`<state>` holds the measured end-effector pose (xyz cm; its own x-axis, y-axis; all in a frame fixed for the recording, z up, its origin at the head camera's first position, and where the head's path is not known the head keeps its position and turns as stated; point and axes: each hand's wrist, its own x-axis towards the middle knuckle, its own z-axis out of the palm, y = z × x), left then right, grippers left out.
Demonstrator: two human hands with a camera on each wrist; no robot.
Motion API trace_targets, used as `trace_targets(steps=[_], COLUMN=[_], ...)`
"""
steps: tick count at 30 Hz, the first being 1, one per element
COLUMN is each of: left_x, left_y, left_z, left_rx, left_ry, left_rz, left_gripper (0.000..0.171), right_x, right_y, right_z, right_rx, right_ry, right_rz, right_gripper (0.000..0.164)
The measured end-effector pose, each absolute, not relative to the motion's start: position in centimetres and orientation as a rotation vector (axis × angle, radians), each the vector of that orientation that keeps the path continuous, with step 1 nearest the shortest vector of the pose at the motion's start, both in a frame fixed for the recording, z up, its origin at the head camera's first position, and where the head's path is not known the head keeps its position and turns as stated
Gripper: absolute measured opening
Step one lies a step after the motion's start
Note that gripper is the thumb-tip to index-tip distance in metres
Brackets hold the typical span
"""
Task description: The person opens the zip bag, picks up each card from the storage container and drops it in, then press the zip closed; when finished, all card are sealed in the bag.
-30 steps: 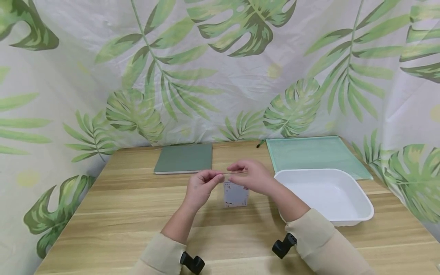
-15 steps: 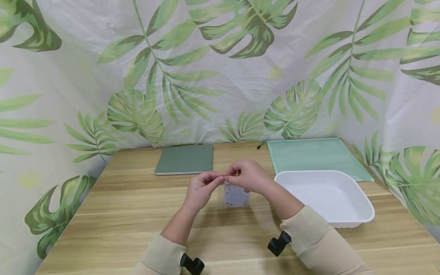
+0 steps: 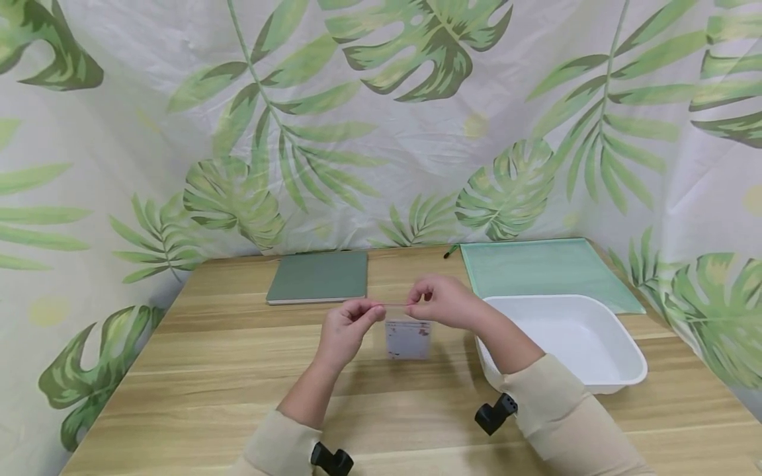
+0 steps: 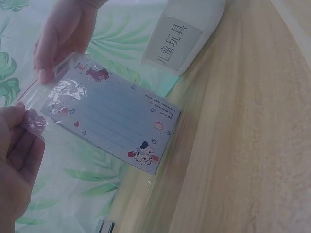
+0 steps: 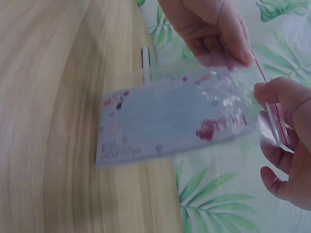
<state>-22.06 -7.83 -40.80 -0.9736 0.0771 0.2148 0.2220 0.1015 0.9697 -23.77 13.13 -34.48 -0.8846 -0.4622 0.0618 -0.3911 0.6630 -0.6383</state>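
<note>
A clear zip bag (image 5: 243, 87) with a red seal line hangs between both hands above the table. Inside it is a pad of note paper (image 3: 408, 340) printed with a small cow, apples and stars, best seen in the left wrist view (image 4: 116, 116). My left hand (image 3: 345, 327) pinches the bag's top edge at its left corner. Toward the other end of the same edge, my right hand (image 3: 443, 303) pinches the seal between thumb and forefinger. The seal line stretches straight between the two hands. Whether it is fully pressed together cannot be told.
A white plastic basin (image 3: 638, 370) with a paper label (image 4: 175, 41) stands by the right forearm. Behind it lies a mint-green zip pouch (image 3: 530, 268). A dark green notebook (image 3: 318, 277) lies at the back left of the wooden table (image 3: 208, 390).
My right hand came in close to the left hand, then slid back right along the bag's top edge. My left hand has stayed nearly still, holding its corner.
</note>
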Motion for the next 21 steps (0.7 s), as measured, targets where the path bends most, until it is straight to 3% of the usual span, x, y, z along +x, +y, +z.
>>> trace_targets(steps=[21], left_x=[-22.1], left_y=[-8.3], left_z=[-41.0], left_rx=[-0.287], left_ry=[-2.256], left_rz=[-2.008], left_gripper=[0.012], right_x=[-23.5], right_y=[16.5], right_z=[-35.3], right_rx=[-0.72], right_ry=[2.719], right_rz=[-1.124], right_gripper=[0.009])
